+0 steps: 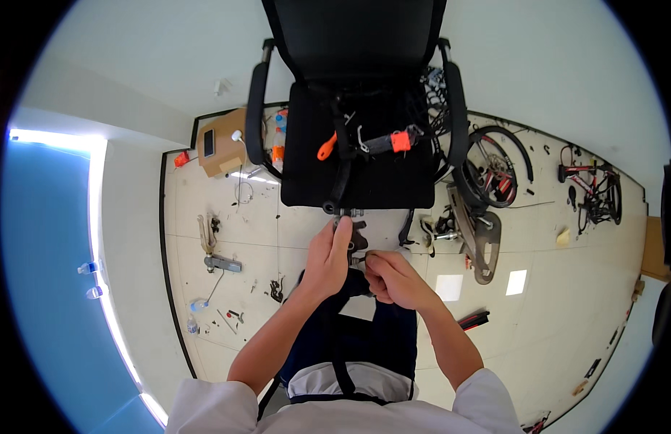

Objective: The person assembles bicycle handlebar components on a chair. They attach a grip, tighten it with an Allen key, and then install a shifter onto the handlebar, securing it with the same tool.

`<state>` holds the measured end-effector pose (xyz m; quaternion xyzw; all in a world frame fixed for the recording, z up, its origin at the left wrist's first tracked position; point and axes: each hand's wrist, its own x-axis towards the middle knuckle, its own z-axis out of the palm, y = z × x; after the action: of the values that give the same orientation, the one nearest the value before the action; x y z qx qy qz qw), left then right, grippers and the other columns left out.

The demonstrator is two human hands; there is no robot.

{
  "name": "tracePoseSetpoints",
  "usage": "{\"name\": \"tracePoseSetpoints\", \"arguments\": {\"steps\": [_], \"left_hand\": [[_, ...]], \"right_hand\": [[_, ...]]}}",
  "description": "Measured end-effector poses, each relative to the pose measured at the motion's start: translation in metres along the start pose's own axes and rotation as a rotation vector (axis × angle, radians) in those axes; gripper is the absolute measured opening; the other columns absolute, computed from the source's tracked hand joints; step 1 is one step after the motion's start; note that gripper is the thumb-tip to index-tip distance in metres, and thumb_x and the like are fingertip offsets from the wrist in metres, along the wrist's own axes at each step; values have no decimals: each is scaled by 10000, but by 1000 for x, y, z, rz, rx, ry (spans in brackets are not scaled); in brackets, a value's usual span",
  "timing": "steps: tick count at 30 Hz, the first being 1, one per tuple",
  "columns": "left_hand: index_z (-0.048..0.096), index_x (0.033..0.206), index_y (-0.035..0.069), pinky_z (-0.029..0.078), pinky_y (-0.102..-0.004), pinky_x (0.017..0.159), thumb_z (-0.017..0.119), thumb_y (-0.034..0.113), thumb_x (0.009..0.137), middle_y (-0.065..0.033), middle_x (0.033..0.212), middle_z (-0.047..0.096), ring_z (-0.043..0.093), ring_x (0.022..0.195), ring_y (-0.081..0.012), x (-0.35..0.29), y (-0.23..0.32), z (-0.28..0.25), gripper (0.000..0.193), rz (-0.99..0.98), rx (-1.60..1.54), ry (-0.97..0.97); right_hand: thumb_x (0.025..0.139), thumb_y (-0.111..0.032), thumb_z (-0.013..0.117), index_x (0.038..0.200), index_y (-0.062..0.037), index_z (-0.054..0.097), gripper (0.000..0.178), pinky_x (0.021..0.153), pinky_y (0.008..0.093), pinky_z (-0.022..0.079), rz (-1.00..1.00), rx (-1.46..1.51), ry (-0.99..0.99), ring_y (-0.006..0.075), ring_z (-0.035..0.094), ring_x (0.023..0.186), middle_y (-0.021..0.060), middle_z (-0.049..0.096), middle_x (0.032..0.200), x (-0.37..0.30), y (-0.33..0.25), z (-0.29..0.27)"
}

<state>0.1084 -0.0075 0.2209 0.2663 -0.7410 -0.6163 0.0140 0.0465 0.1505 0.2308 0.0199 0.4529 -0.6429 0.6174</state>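
Over my lap, my left hand is closed around a dark metal part with a silvery cylindrical end, probably a bicycle piece; its full shape is hidden by my fingers. My right hand has its fingers pinched at the lower right of that part, on something thin and dark that I cannot make out. Just ahead stands a black office chair. On its seat lie an orange-handled tool and a dark tool with an orange block. A long black bar reaches from the seat to my left hand.
At right on the floor are bicycle wheels, a grey frame piece and a small red bicycle. Leftward lie a cardboard box with a phone, a metal part and scattered small parts.
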Motion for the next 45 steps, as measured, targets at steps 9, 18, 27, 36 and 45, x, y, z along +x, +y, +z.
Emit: {"name": "tracePoseSetpoints", "arguments": {"steps": [9, 18, 27, 36, 45], "left_hand": [[515, 849, 126, 231, -221, 393, 432, 557, 988, 30, 668, 482, 423, 503, -70, 29, -126, 45, 460, -629, -413, -47], [508, 851, 119, 222, -225, 387, 410, 591, 983, 21, 639, 442, 382, 461, -80, -39, -119, 39, 501, -518, -509, -11], [579, 1029, 62, 355, -241, 444, 375, 455, 1034, -37, 736, 570, 484, 531, -97, -62, -85, 56, 443, -176, -377, -163], [309, 1496, 76, 375, -368, 1046, 623, 417, 887, -153, 1423, 416, 483, 1250, -252, -77, -86, 12, 765, 442, -12, -462], [475, 1435, 170, 244, -556, 1137, 781, 615, 649, -241, 1505, 378, 299, 1438, -391, -101, -103, -30, 953, 696, 899, -30]], "right_hand": [[985, -130, 456, 835, 28, 525, 228, 516, 371, 400, -478, -600, 315, 290, 515, 509, 154, 505, 588, 74, 125, -73], [968, -100, 477, 846, 7, 478, 162, 544, 473, 391, -610, -813, 236, 439, 525, 560, 231, 515, 599, 27, 139, -43], [999, -153, 435, 1126, -15, 600, 250, 507, 321, 339, -665, -646, 181, 181, 397, 483, 88, 404, 562, -16, 152, -48], [1004, -279, 462, 719, -141, 311, 351, 393, 251, 133, -319, 227, -232, 59, 190, 443, -42, 227, 570, -26, 149, -33], [980, -329, 440, 661, -152, 289, 395, 359, 248, 109, -137, 267, -148, 57, 144, 400, -48, 184, 523, -20, 165, 0]]}}
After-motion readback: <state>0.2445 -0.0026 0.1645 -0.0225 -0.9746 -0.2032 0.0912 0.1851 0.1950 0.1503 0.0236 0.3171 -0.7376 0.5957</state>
